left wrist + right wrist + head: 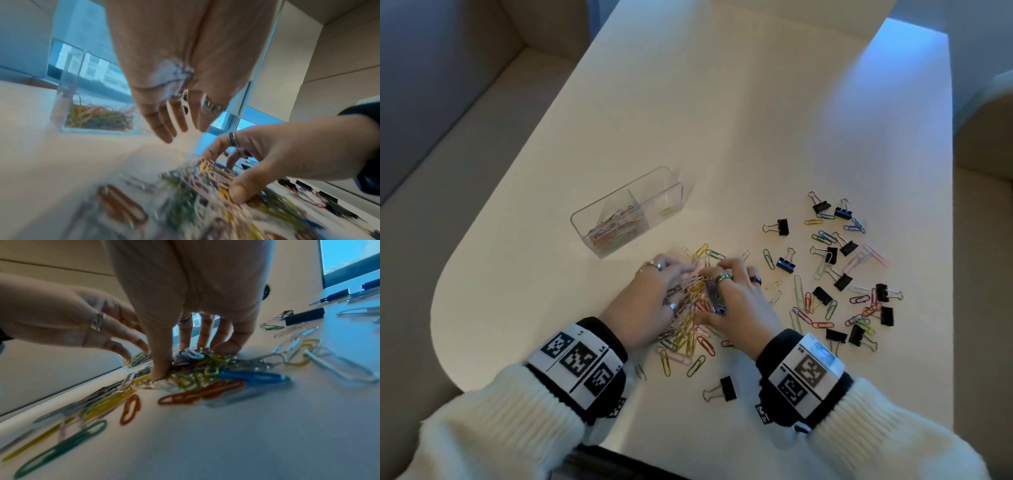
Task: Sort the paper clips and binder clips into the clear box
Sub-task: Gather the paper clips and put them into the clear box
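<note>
Paper clips (pixel 690 308) are heaped on the white desk (pixel 722 120) between the left hand (pixel 650 301) and right hand (pixel 739 301), whose curled fingers are raking them together; the clear box (pixel 627 211) beyond holds clips in its near compartment, while a single yellowish clip is seen in the far one, so the task is judged partly done. Binder clips (pixel 835 260) lie scattered, unsorted, to the right. From the left wrist, a blurred window is seen behind. From the right wrist, pale wall panels are shown.
</note>
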A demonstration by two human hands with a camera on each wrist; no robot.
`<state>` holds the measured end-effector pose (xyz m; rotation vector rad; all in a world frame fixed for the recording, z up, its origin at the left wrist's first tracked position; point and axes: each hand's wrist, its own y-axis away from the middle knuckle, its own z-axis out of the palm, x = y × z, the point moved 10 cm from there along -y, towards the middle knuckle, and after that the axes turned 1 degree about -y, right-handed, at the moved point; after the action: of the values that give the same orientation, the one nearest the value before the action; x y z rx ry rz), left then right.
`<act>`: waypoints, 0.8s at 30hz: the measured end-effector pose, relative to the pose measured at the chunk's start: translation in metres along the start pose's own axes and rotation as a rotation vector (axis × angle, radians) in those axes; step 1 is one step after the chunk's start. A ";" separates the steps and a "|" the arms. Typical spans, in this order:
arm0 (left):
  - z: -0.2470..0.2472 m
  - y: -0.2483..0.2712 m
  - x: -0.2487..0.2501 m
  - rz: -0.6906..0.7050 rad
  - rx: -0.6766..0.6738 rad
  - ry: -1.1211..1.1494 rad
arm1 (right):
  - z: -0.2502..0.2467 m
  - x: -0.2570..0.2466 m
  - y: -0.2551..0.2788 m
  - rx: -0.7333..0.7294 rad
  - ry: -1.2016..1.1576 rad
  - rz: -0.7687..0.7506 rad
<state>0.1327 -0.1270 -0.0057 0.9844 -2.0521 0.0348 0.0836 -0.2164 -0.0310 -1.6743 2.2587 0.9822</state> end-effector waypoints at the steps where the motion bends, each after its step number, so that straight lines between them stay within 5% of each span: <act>1: -0.015 0.002 0.006 0.041 0.091 0.007 | -0.001 0.002 -0.002 0.002 -0.045 0.014; 6: -0.109 0.028 0.016 0.074 0.606 -0.046 | -0.012 0.005 -0.009 0.046 -0.160 0.000; 8: -0.136 0.033 0.007 0.027 0.713 -0.120 | -0.020 0.007 -0.011 0.093 -0.218 0.000; 14: -0.123 0.003 -0.049 -0.271 0.436 -0.181 | -0.038 0.008 -0.019 0.129 -0.217 0.015; 24: -0.114 0.004 -0.069 -0.198 0.565 0.006 | -0.111 -0.113 -0.043 0.297 -0.310 -0.367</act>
<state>0.2304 -0.0402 0.0209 1.5208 -1.9652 0.5360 0.1903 -0.1992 0.0926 -1.5981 1.7223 0.7200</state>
